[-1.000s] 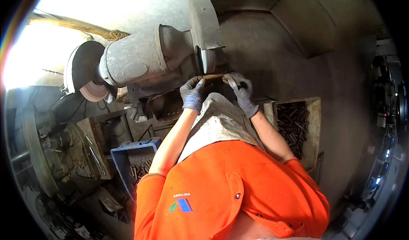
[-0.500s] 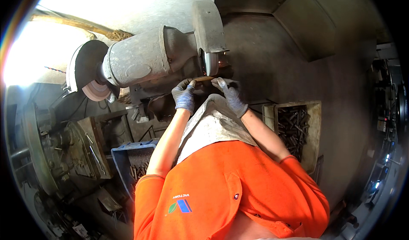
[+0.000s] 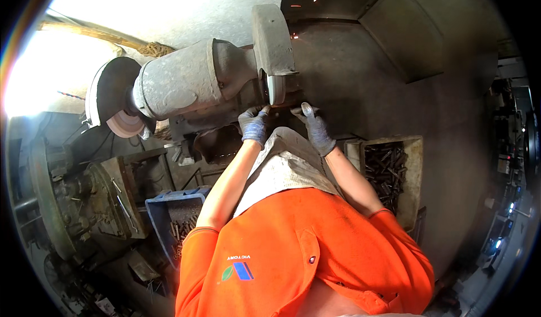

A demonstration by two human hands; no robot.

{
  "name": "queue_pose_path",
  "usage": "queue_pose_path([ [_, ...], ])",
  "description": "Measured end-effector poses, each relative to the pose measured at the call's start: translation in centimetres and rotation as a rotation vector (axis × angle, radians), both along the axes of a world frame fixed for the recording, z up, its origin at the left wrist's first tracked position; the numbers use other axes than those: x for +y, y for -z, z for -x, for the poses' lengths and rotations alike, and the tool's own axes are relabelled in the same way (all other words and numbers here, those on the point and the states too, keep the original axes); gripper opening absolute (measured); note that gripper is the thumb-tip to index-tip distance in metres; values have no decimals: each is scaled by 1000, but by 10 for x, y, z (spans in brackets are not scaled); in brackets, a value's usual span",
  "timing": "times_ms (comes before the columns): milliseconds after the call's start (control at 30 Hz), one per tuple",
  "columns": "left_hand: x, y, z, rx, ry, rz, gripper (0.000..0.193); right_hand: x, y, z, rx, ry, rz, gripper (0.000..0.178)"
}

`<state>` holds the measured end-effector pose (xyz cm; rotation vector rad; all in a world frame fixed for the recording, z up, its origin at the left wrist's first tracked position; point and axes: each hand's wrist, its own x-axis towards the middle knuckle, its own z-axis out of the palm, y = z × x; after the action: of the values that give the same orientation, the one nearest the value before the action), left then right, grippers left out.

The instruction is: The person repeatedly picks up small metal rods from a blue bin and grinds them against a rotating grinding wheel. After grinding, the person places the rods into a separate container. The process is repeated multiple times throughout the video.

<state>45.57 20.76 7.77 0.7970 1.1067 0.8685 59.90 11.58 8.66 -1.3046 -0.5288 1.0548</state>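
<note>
A double-ended bench grinder [image 3: 177,83] with a grey housing reaches across above my hands. Its right grinding wheel [image 3: 276,90] shows below a curved metal guard [image 3: 271,41]. My left hand [image 3: 253,123], in a grey and blue work glove, is closed just below that wheel with the thumb on top. My right hand [image 3: 315,128], gloved alike, is closed a little to the right of the wheel, thumb raised along the top. A narrow brownish metal piece [image 3: 283,108] spans between my fingertips at the wheel's lower edge; its outline is hard to make out against the dark background.
A blue crate [image 3: 160,215] with small brown metal parts stands at my left. To my right is a pale crate [image 3: 414,176] full of dark metal parts. A machine with a large wheel [image 3: 51,199] stands far left. Sparks [image 3: 294,36] show beyond the guard.
My hands have shifted slightly to the right, and the gap between them is a little wider. The brownish metal piece shows less clearly. Sparks now appear farther up, beyond the guard.
</note>
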Motion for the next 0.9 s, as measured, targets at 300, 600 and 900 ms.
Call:
queue_pose_path([
  [300,8,13,17,136,-21,-65,11,10,15,11,59,-100,-3,33],
  [600,18,2,44,114,-64,36,13,20,7,32,149,-172,-114,35],
  [900,-12,-11,68,-147,175,-155,15,-13,-24,23,-579,-175,-367,19],
])
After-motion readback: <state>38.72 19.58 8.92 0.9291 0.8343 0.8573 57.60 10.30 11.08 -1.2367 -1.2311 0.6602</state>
